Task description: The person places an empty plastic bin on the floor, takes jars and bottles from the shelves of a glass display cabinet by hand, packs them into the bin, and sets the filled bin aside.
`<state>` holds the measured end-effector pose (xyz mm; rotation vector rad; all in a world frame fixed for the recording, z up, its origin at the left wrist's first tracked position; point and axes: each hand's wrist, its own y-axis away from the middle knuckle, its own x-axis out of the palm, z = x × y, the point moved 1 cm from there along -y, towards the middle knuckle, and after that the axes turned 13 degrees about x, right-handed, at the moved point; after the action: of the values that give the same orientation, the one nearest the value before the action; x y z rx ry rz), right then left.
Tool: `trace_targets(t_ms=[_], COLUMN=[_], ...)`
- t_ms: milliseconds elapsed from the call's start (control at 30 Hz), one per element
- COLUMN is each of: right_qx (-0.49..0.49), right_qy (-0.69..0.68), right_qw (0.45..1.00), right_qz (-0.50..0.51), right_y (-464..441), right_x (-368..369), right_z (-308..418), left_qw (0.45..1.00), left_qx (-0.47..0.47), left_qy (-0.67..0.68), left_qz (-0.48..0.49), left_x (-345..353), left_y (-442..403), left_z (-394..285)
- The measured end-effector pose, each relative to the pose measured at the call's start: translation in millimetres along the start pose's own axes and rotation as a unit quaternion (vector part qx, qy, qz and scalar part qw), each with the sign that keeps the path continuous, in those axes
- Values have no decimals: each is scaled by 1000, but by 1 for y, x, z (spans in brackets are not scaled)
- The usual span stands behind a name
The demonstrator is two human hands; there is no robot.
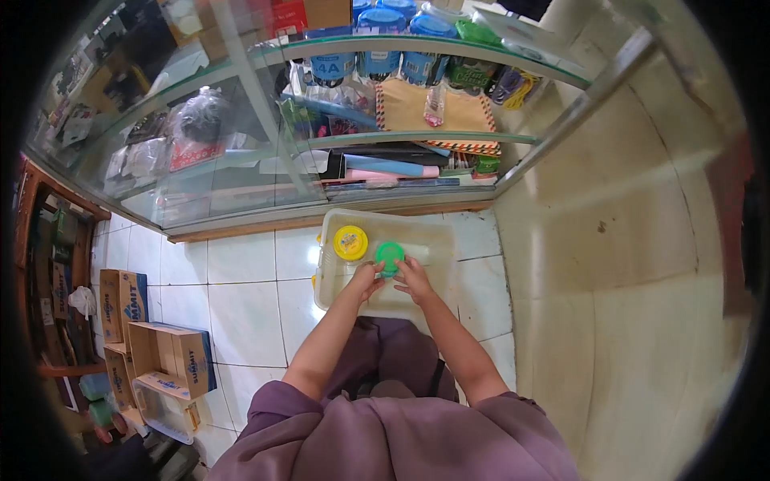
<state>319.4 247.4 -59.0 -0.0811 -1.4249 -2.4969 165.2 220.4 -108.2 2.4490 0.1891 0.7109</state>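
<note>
Both my hands are closed round a jar with a green lid (390,254), held over the inside of a whitish plastic bin (433,228) on the floor. My left hand (368,280) grips the jar from its left side, and my right hand (412,280) from its right. Fingers cover much of the jar's lower body. A yellow-lidded jar (350,243) stands in the bin's far left corner, just beyond my left hand. Whether the green-lidded jar touches the bin's bottom, I cannot tell.
Ahead stands a glass display case (321,136) with blue-lidded jars (377,52), brown envelopes (437,108) and rolled sheets on its shelves. Cardboard boxes (172,358) and a clear plastic bin (167,409) lie at left on the tiled floor (245,313). A pale wall (601,264) rises at right.
</note>
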Motion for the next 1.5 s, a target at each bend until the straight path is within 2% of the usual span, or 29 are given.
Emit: trace_targets(t_ms=[133, 233, 433, 500, 733, 800, 900, 1033, 1100, 1333, 1400, 1433, 1500], right_qx=[33, 10, 1, -24, -35, -23, -87, -150, -181, -275, -326, -330, -385], right_qy=[-33, -8, -21, 16, 54, 89, 162, 175, 126, 129, 136, 138, 140], right_qw=[999, 1000, 999, 997, 996, 988, 970, 959, 966, 945, 930, 929, 910], right_qz=[-14, -29, -28, -68, -65, -120, -158, -164, -137, -122, -98, -96, -66], right_y=[-58, -85, -117, -125, -119, -104, -105, -79, -57, 4, 18, 28, 47], right_x=[1, 2, -4, 0, -1, 2, -5, -7, -3, 18, 27, 33, 44], right_z=[-8, -10, -14, -20, -21, -20, -32, -20, -12, 20, 36, 44, 70], left_qw=[998, 990, 981, 976, 983, 980, 985, 993, 990, 962, 918, 916, 888], left_qx=[-7, -72, -15, -2, 29, -35, -48, -7, 75, 222, 323, 327, 395], left_qy=[23, 52, 83, 59, 44, 15, 41, 4, -77, -141, -221, -220, -226], left_qz=[-66, -110, -177, -208, -178, -197, -158, -119, -96, -73, -73, -74, -68], left_x=[-2, 2, 8, 4, -8, 0, 8, 21, 28, 44, 44, 44, 50], left_y=[-22, -31, -53, -62, -62, -48, -25, 5, 21, 63, 66, 69, 70], left_z=[-4, -6, 18, 27, 42, 25, 3, -20, -29, -67, -84, -94, -121])
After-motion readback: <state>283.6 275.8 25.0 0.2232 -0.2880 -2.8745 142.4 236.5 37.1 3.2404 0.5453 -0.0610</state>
